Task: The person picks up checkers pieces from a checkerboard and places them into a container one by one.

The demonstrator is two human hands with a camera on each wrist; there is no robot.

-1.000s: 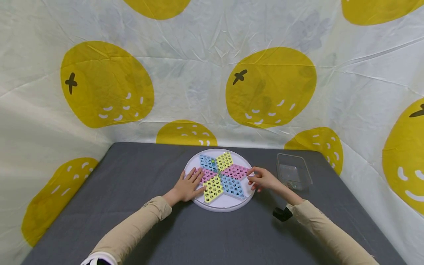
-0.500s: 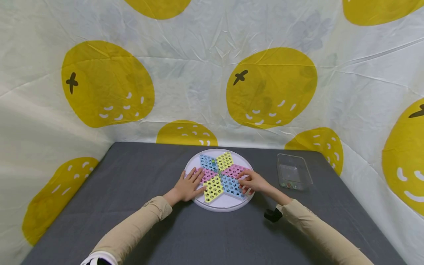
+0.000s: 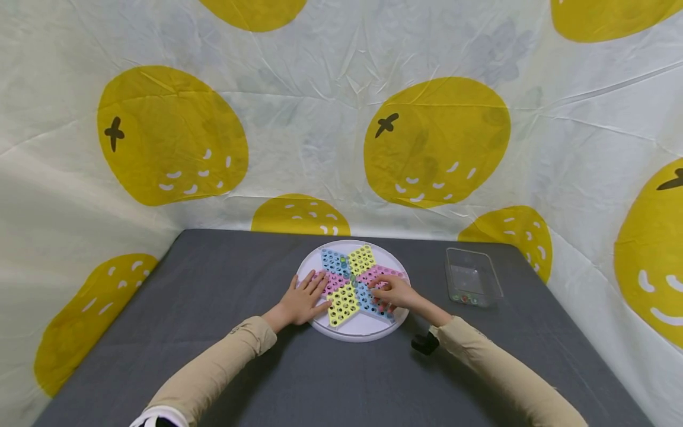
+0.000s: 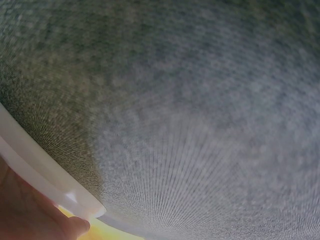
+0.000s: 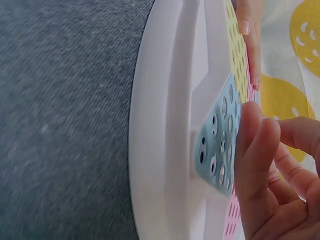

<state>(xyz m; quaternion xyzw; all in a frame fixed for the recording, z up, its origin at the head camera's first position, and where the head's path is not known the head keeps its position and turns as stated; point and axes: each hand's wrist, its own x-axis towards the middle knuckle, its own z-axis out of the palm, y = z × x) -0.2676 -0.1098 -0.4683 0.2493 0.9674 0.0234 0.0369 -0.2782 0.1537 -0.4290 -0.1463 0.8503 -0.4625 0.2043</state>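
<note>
- Currently, a black device [image 3: 425,344] hangs below the right sleeve [image 3: 496,373], toward the near edge of the tabletop [image 3: 341,379].
- Left hand [image 3: 303,301]: lies with fingers spread at the left rim of the round board [image 3: 356,337]; nothing gripped.
- Right hand [image 3: 393,292]: has shifted left from the board's right edge to above the near-right blue section [image 3: 368,301]. Thumb and finger are narrowed to a pinch; cannot tell whether a marble is between them.
- Effect: the fingertips now stand nearer the board marbles [image 3: 347,271]. Both hands mask parts of the star.
- Board: set midway along, toward the tabletop's far edge.
- Clear container [image 3: 493,279]: beside the far right corner, loose marbles [image 3: 466,299] inside its near end; raised walls surround them.
- Fruit-print backdrop [image 3: 306,148]: behind the far edge.
</note>
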